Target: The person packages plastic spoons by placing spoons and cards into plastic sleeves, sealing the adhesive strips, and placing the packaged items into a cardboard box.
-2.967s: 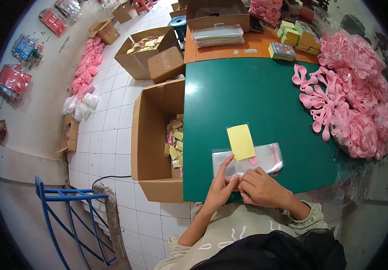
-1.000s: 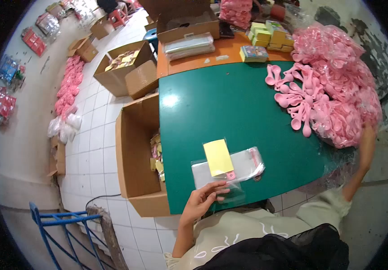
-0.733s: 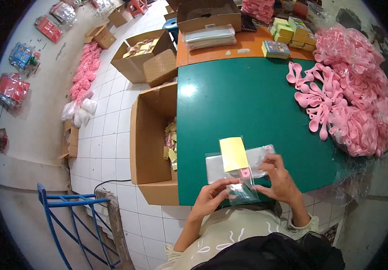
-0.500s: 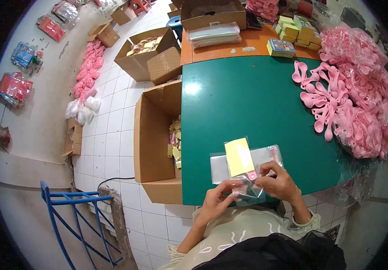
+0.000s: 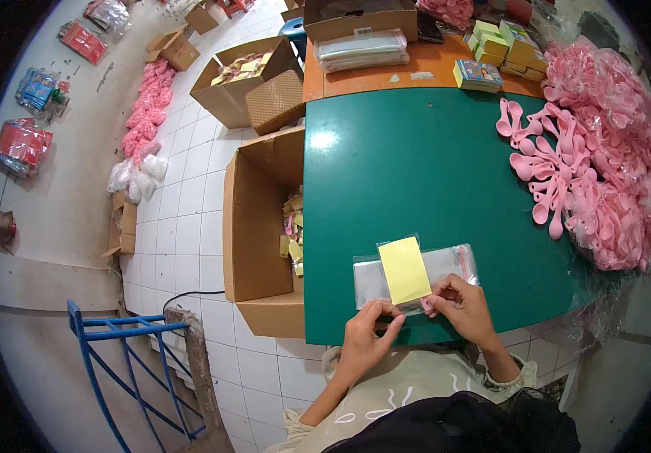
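Observation:
A yellow card in a clear plastic bag lies over a stack of flat clear bags at the table's near edge. My left hand has its thumb and forefinger curled together at the packet's lower left edge. At the lower right corner, my right hand pinches the bag's near end. A bit of a pink spoon peeks out below the card beside my right fingertips; the rest of it is hidden.
Loose pink spoons and bulging bags of spoons cover the right side of the green table. An open carton stands against its left edge. Card stacks and bundled plastic sleeves sit at the back.
The bag's clear near end, earlier held up between both hands, is now folded down at the packet's lower edge. The pink spoon end is mostly covered. The view has shifted slightly.

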`<state>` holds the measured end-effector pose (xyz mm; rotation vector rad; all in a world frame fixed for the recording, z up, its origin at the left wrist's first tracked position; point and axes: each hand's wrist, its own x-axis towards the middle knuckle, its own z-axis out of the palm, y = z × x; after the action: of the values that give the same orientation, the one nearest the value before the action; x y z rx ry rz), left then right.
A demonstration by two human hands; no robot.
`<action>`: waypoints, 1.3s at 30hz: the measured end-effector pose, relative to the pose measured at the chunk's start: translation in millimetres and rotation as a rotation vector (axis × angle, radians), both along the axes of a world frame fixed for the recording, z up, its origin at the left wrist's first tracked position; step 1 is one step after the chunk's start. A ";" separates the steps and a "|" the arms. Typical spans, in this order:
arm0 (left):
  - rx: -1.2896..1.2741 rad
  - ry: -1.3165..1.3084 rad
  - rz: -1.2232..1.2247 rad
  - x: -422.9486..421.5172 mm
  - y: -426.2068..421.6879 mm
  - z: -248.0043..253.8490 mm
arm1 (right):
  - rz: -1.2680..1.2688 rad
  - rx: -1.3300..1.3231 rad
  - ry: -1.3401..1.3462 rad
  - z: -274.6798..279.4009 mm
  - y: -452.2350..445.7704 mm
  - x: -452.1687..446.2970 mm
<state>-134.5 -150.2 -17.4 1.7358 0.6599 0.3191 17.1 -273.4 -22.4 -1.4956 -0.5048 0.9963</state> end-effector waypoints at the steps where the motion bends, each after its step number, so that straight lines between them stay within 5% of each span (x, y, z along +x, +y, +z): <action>1: -0.029 0.013 0.017 0.0 -1.1 -1.8 | -0.043 -0.010 0.001 -0.1 1.8 -2.4; 7: -0.225 -0.046 0.209 2.8 -9.2 -4.7 | -0.166 -0.031 -0.061 4.5 6.9 -10.4; 20: -0.079 -0.061 0.103 -13.3 14.7 8.2 | 0.041 -0.075 -0.340 17.3 4.6 -1.0; 24: 0.466 0.011 0.226 -28.7 79.3 15.9 | 0.125 -0.040 -0.699 38.2 23.5 31.5; 25: 0.923 0.200 0.283 -26.9 87.6 27.1 | 0.134 -0.025 -0.782 42.8 30.4 38.2; 26: 1.001 0.334 0.380 -25.2 93.0 32.1 | 0.139 -0.008 -0.811 43.5 39.4 43.1; 29: 0.915 0.005 0.345 3.3 81.2 53.6 | 0.167 0.022 -0.850 31.1 75.1 54.0; 34: 0.794 -0.474 -0.385 57.1 -11.1 48.7 | 0.208 0.074 -0.786 15.3 117.1 43.2; 39: 0.976 -0.531 -0.468 79.9 -42.1 30.4 | 0.251 0.009 -0.762 12.3 120.5 27.9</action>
<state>-54.6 -192.4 13.1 2.4906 -0.3833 0.8185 45.0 -152.9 -10.1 -1.8134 -1.2584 0.5715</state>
